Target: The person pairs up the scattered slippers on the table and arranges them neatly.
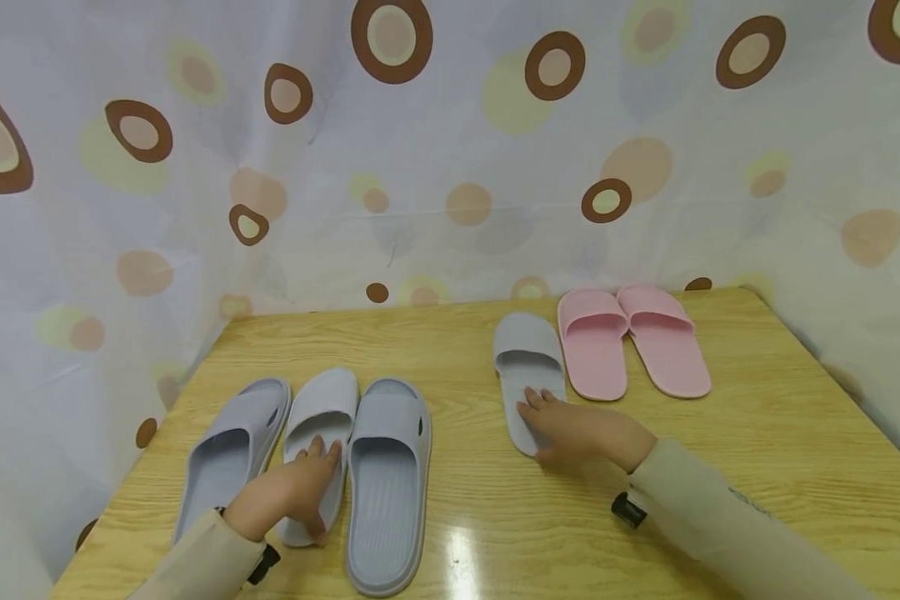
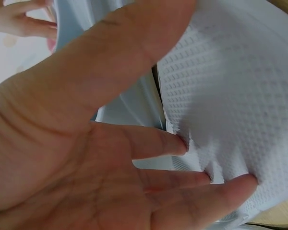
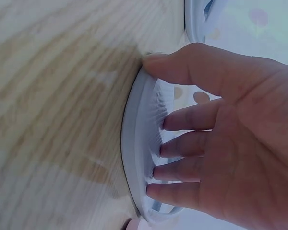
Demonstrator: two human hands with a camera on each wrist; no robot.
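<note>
Working across from my end with the pink pair (image 1: 594,358) as my mark, I find the first large grey slipper (image 1: 213,471) farthest to its left, on its near side. Next, also well left of the pink pair, the left pale slipper (image 1: 330,396) lies under the left hand (image 1: 288,492). That hand clasps nothing: its fingers reach out with their tips pressed on the insole. I judge this slipper hemmed in, since the second large grey slipper (image 1: 386,500) sits right beside it, toward the pink pair; I'd draw it straight back, lightly and low, so the neighbours don't drag along.

Just left of the pink pair and a little nearer than it, the right pale slipper (image 1: 527,333) lies flat on the wooden tabletop (image 1: 465,400), the right hand (image 1: 581,429) over its heel end. No clench here either: the fingers are extended onto the insole, thumb at the rim. I'd share the pressure over all four fingertips and steer with the thumb, so the sole slides without twisting. I can't tell whether it touches the pink pair, so I'd ease it leftward before turning it.
</note>
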